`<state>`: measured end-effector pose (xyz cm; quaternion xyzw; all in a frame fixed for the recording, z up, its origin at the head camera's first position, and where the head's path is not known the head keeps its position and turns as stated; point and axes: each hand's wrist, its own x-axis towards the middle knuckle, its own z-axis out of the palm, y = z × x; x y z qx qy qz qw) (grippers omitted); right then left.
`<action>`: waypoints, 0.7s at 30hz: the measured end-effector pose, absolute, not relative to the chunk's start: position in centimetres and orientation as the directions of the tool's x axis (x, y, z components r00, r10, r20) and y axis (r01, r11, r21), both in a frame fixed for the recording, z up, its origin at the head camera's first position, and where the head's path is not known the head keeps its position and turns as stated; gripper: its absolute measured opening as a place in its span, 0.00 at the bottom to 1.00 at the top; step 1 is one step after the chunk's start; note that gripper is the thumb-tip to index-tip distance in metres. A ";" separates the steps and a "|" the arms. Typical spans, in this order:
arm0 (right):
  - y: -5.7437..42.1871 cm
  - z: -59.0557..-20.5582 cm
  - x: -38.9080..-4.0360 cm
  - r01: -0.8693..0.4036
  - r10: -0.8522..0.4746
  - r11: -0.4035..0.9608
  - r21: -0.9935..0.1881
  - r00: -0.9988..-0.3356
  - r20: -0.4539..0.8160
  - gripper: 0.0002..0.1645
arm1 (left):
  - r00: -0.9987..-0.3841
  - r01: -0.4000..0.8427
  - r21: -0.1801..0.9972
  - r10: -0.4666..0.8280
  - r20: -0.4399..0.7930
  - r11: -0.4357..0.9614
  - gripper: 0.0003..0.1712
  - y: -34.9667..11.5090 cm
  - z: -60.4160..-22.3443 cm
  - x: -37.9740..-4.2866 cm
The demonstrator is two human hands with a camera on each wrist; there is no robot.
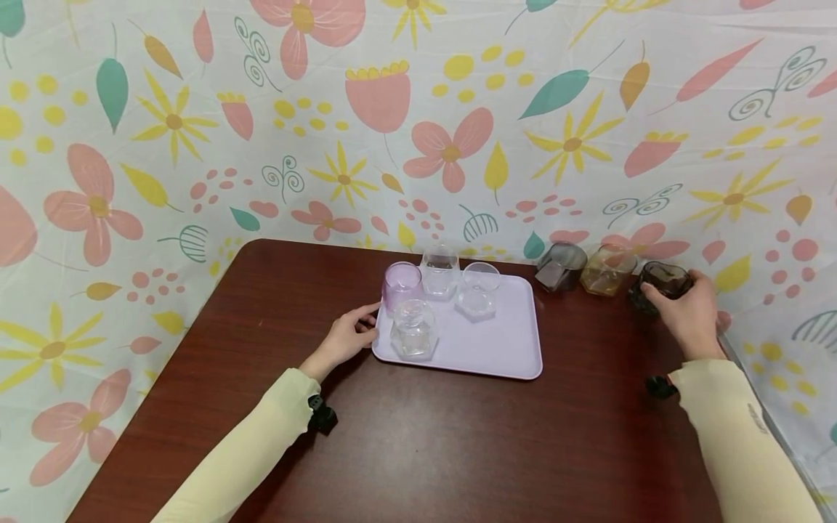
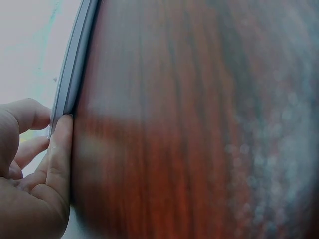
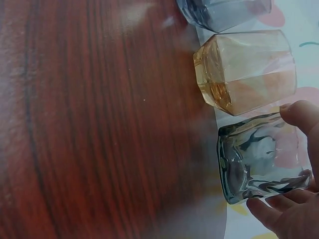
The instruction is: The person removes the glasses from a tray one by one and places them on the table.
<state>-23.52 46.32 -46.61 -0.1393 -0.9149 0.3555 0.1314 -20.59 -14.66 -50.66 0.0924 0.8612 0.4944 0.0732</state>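
Note:
My left hand pinches the left edge of a pale lilac tray. In the left wrist view, the thumb and fingers meet at the tray's rim. On the tray stand a purple glass and several clear glasses, one of them near the front left corner. My right hand grips a dark smoky glass at the table's far right. Thumb and fingertips sit on opposite sides of that wavy-walled glass in the right wrist view.
An amber glass stands left of the dark one, with a grey faceted glass beyond it, both along the table's back edge. A flower-patterned cloth hangs behind the brown wooden table and at its sides.

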 end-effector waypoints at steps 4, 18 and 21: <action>46.2 -46.8 -24.4 0.149 0.358 0.704 -0.695 -0.919 0.165 0.54 | -0.972 0.088 0.867 0.232 -0.033 0.491 0.34 -14.6 -50.5 -20.5; 46.2 -46.8 -26.0 0.155 0.359 0.686 -0.711 -0.922 0.146 0.56 | -0.972 0.093 0.870 0.234 -0.026 0.485 0.34 -14.7 -50.8 -20.6; 46.3 -47.1 -26.3 0.149 0.359 0.690 -0.709 -0.920 0.156 0.55 | -0.972 0.097 0.873 0.232 -0.019 0.478 0.34 -14.7 -50.7 -20.6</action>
